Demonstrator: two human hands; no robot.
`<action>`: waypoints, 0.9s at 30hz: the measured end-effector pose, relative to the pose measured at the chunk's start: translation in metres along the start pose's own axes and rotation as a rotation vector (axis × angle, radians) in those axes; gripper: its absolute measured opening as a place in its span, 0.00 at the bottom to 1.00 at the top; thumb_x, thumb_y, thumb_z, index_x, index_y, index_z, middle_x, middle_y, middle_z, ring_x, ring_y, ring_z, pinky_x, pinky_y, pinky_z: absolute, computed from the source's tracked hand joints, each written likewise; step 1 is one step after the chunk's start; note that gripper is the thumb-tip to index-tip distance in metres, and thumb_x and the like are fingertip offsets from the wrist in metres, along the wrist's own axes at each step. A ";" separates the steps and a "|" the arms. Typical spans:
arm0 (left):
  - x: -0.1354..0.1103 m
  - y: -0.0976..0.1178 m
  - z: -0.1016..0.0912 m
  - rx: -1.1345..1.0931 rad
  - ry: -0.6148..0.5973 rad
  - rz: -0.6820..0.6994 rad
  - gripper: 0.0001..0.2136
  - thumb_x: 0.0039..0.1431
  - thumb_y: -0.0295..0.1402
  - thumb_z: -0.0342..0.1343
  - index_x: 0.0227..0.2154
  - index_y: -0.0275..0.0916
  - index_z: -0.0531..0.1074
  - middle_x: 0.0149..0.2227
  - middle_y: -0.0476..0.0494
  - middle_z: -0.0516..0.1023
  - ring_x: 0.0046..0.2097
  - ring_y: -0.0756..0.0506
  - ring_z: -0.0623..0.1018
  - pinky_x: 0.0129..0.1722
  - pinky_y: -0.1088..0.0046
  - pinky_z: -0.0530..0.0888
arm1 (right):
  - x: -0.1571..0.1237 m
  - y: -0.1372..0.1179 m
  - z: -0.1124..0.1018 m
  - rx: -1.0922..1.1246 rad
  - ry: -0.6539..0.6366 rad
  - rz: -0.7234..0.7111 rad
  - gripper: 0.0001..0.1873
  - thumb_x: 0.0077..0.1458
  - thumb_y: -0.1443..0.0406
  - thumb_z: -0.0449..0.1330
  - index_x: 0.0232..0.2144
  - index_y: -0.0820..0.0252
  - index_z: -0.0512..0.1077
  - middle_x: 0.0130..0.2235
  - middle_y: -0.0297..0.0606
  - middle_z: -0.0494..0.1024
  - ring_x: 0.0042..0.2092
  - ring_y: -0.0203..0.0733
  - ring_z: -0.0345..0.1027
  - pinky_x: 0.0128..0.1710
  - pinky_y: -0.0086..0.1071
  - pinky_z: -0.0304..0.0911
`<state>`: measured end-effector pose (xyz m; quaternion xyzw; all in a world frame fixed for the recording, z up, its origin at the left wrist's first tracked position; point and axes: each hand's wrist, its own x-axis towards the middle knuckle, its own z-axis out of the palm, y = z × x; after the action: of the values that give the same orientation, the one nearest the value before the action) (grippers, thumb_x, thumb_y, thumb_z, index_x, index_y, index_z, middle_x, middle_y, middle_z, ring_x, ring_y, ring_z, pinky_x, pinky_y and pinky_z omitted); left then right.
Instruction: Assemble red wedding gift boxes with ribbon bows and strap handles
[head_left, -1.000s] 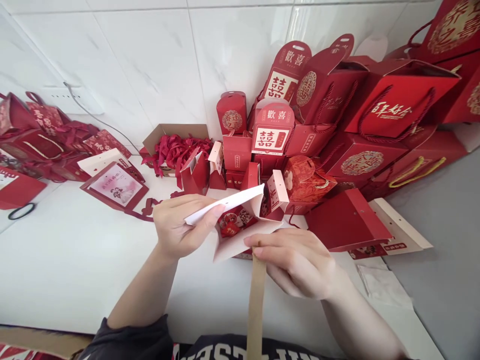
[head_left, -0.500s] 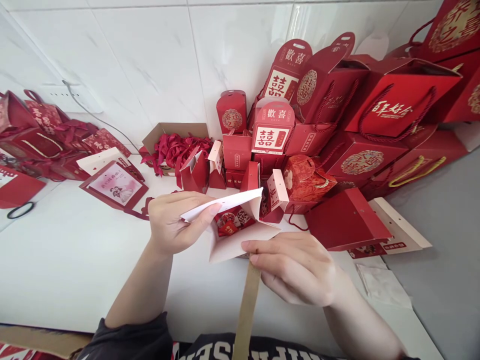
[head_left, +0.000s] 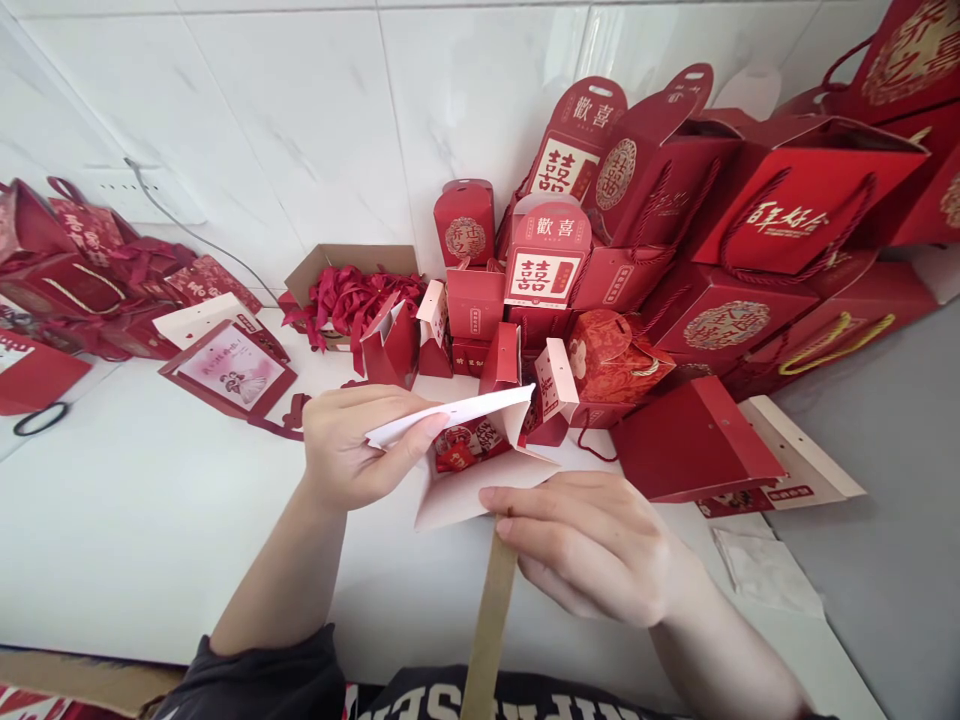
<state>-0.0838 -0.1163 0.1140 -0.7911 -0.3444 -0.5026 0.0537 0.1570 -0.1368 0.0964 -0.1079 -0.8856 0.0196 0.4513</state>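
An opened paper gift box (head_left: 455,494) with a white inside stands in front of me on the white table. Small red printed packets (head_left: 466,450) show inside it. My left hand (head_left: 364,445) pinches its far flap between thumb and fingers. My right hand (head_left: 592,535) is closed at the near flap's edge, with the end of a tan ribbon (head_left: 489,620) between its fingertips. The ribbon hangs down toward my body. Whether the right fingertips also grip the flap, I cannot tell.
Behind the box stand several small red boxes (head_left: 475,305) and a carton (head_left: 360,258) of dark red ribbons. Red gift bags (head_left: 780,215) are stacked at the right. A box with a picture (head_left: 232,370) and black scissor handles (head_left: 41,420) lie left.
The left hand and the flap have shifted slightly right. The right hand has moved slightly down, and the ribbon's hanging part has swung a little left.
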 end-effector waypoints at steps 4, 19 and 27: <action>0.000 0.000 0.000 -0.010 -0.009 -0.001 0.06 0.55 0.25 0.61 0.31 0.43 0.79 0.24 0.50 0.78 0.25 0.50 0.77 0.22 0.77 0.71 | -0.001 0.000 -0.001 -0.005 -0.001 -0.001 0.06 0.59 0.74 0.57 0.38 0.65 0.72 0.42 0.45 0.83 0.31 0.40 0.76 0.27 0.33 0.72; 0.002 0.005 0.002 -0.055 -0.053 0.010 0.07 0.56 0.26 0.60 0.34 0.46 0.79 0.25 0.51 0.80 0.24 0.49 0.76 0.23 0.74 0.73 | -0.002 -0.002 -0.001 -0.010 -0.032 0.008 0.07 0.61 0.73 0.55 0.40 0.65 0.71 0.42 0.46 0.83 0.34 0.40 0.78 0.31 0.32 0.74; 0.007 0.007 -0.001 -0.197 -0.149 0.109 0.08 0.59 0.31 0.59 0.40 0.42 0.79 0.32 0.45 0.84 0.31 0.47 0.81 0.32 0.74 0.78 | -0.007 0.003 0.001 -0.005 -0.016 0.062 0.10 0.61 0.74 0.56 0.44 0.65 0.71 0.46 0.45 0.81 0.42 0.42 0.77 0.42 0.34 0.74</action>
<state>-0.0784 -0.1186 0.1217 -0.8451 -0.2530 -0.4703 -0.0227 0.1607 -0.1356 0.0901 -0.1361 -0.8856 0.0320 0.4428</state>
